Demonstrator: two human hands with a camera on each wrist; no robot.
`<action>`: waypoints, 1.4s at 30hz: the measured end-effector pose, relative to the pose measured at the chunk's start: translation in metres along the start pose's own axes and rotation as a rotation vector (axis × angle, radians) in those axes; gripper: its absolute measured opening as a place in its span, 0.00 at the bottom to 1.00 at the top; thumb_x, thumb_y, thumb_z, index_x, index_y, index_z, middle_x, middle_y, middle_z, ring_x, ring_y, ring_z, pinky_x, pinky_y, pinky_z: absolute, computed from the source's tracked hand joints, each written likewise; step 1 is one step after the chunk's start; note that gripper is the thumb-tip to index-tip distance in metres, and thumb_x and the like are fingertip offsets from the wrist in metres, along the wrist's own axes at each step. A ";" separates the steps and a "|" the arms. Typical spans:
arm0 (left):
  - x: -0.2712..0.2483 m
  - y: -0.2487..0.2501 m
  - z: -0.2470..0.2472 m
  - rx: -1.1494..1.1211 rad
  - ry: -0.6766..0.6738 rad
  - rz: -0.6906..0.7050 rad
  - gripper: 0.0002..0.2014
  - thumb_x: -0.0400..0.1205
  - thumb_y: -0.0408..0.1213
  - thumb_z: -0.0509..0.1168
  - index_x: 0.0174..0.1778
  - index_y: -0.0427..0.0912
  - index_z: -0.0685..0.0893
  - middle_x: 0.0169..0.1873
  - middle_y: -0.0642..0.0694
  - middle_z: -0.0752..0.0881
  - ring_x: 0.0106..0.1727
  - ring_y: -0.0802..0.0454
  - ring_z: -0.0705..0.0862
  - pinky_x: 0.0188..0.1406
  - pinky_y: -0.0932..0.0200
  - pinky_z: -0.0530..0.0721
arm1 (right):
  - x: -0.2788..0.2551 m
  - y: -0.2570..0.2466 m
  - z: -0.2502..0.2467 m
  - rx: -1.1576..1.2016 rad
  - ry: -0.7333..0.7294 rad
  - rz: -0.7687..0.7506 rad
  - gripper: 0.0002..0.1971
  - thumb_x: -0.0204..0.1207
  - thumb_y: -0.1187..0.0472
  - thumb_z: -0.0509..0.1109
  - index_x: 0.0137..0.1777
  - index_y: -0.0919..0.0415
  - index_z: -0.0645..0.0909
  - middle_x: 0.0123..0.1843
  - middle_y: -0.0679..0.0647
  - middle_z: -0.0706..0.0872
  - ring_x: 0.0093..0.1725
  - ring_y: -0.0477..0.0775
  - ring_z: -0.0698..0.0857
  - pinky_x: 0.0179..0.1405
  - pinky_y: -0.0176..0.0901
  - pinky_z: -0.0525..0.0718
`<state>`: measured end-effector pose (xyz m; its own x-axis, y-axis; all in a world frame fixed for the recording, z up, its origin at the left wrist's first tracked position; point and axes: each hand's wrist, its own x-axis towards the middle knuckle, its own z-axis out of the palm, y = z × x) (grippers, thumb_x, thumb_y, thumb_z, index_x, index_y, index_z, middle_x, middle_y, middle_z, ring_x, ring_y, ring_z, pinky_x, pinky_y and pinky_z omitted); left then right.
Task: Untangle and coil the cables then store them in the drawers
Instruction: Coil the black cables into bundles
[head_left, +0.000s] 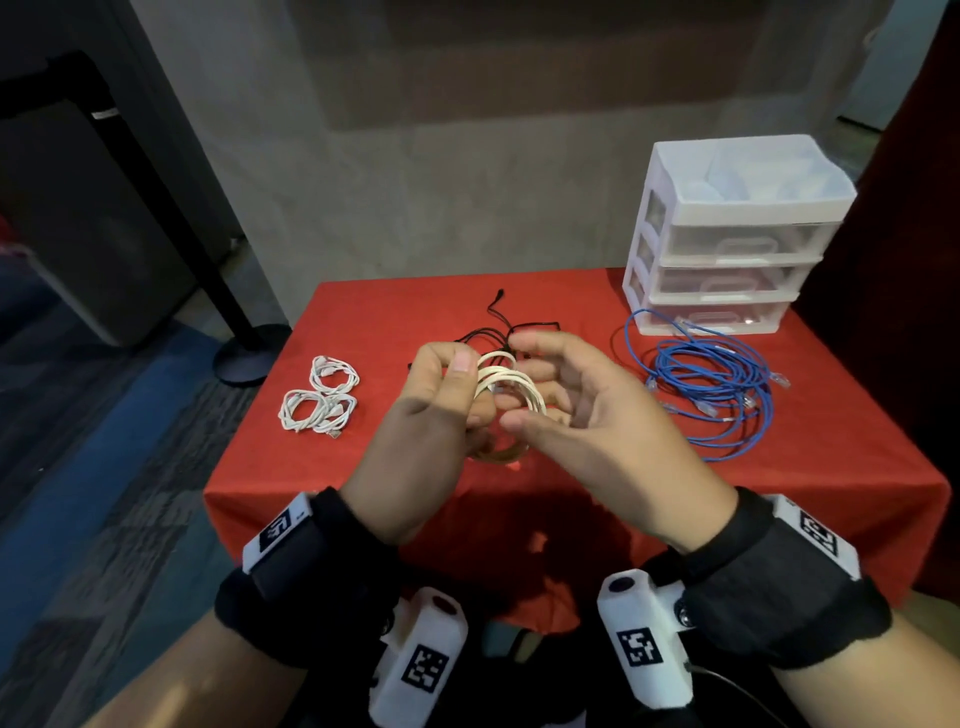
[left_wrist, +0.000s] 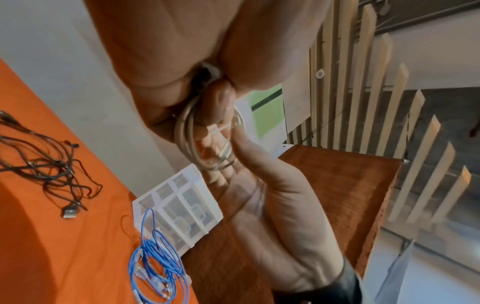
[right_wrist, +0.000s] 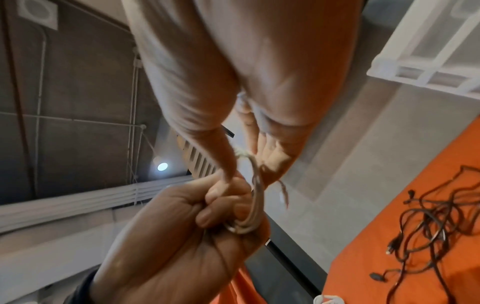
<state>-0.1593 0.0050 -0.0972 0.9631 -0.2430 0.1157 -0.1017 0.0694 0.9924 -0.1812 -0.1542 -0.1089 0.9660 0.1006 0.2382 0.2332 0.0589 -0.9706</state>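
Above the red-covered counter (head_left: 363, 467), the left hand (head_left: 431, 431) grips a coiled cream cable (head_left: 511, 387), its fingers (head_left: 462, 364) curled round one side of the loops with the thumb pressed on top. The right hand (head_left: 597, 415) is at the other side of the coil with its palm turned up and its fingers (head_left: 540, 345) loosely bent; the loops lie against those fingers, and whether they pinch the cable I cannot tell. Just beyond the fingertips of both hands a tangled black cable (head_left: 511, 325) lies on the counter. Out past the left hand's knuckles rest three small white coils (head_left: 322, 400). To the outer side of the right hand sprawls a loose blue cable (head_left: 711, 384), and beyond it, at the counter's far corner, stands a white drawer unit (head_left: 727, 244) with its three drawers closed.
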 end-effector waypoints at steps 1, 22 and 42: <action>0.000 -0.002 0.001 0.048 0.009 0.034 0.10 0.94 0.43 0.50 0.51 0.43 0.72 0.24 0.56 0.74 0.26 0.58 0.72 0.28 0.63 0.74 | 0.000 0.001 0.002 -0.021 0.006 -0.005 0.22 0.77 0.80 0.74 0.69 0.65 0.80 0.56 0.63 0.90 0.50 0.48 0.88 0.53 0.38 0.86; 0.004 -0.013 -0.001 0.197 0.010 0.087 0.11 0.93 0.34 0.54 0.49 0.36 0.78 0.28 0.48 0.73 0.31 0.50 0.70 0.29 0.53 0.72 | -0.003 -0.011 0.006 -0.493 0.227 -0.421 0.08 0.78 0.59 0.80 0.51 0.43 0.92 0.48 0.46 0.86 0.52 0.54 0.85 0.53 0.49 0.81; 0.000 0.003 -0.019 -0.265 -0.090 -0.234 0.16 0.91 0.46 0.57 0.42 0.42 0.78 0.32 0.46 0.56 0.26 0.56 0.57 0.25 0.63 0.73 | -0.005 0.008 -0.029 -0.388 -0.026 -0.131 0.07 0.82 0.65 0.74 0.54 0.52 0.88 0.38 0.51 0.89 0.40 0.52 0.85 0.45 0.48 0.81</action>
<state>-0.1548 0.0238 -0.0949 0.9257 -0.3651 -0.0988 0.1987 0.2471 0.9484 -0.1809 -0.1826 -0.1193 0.9234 0.1422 0.3565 0.3835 -0.3058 -0.8714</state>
